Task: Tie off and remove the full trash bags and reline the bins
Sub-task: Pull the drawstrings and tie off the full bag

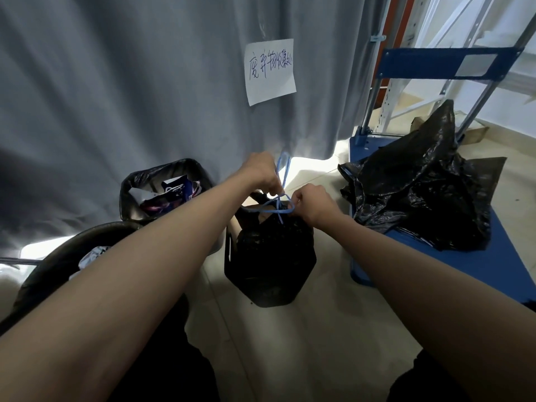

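My left hand (261,177) and my right hand (314,203) are both over the black trash bag (269,256) that sits in the middle bin on the floor, just in front of me. Each hand pinches a piece of the blue drawstring (280,198). The strings cross right between my two hands, so the knot sits in the gap, just above the bag's mouth. One loop of string stands up past my left hand, toward the far curtain (116,82). I think the next pull goes sideways, left hand to the left and right hand to the right. Both hands are about the same way from the knot.

I count three bins: the middle one, a far bin (136,192) on the left with paper in it, and a near round bin (52,265) at the left. One loose black bag (420,192) lies on the blue cart (464,265) at the right. One paper sign (271,71) hangs on the curtain.
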